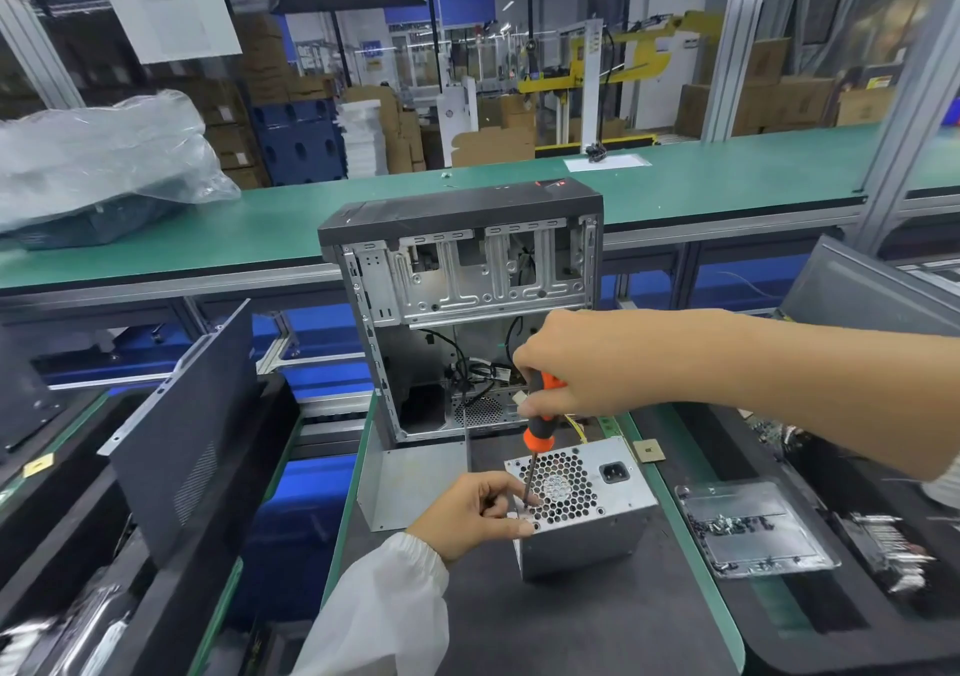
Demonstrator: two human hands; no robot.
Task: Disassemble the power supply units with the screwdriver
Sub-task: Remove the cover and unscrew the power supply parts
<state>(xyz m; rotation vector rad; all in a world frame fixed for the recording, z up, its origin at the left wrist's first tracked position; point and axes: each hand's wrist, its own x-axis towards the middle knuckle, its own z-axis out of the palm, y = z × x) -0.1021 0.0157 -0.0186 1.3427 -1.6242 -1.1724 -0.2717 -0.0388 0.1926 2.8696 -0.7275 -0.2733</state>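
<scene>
A: Head view, where's the unit?
B: We see the power supply unit (582, 504) on the dark mat (519, 618), just in front of the open computer case (462, 312).
A: Hands?
B: Right hand (576, 363) grips the screwdriver (537, 434), tip on the unit's grille. Left hand (475, 512) pinches its near corner. Screws sit in the clear tray (753, 530) to the right.
</scene>
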